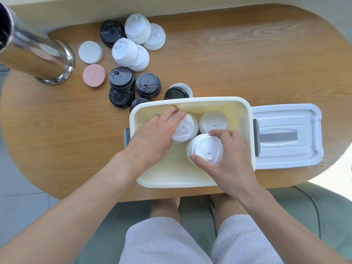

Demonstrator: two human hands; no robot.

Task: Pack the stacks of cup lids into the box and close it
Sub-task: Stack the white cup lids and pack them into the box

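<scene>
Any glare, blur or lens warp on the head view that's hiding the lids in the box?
Head view: wide-angle warp bows the table edges; mirror glare on the metal pole; bright washout at the lower right corner; slight motion blur on the left hand. The white lid stacks in the box read clearly.

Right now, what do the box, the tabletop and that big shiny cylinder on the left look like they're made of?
Box: looks like smooth moulded plastic, white rim, cream inside, rounded corners.
Tabletop: wood or wood-look laminate; printed or real grain, matte. Cannot tell which.
Cylinder: polished metal, likely steel; it mirrors the nearby lids.
</scene>
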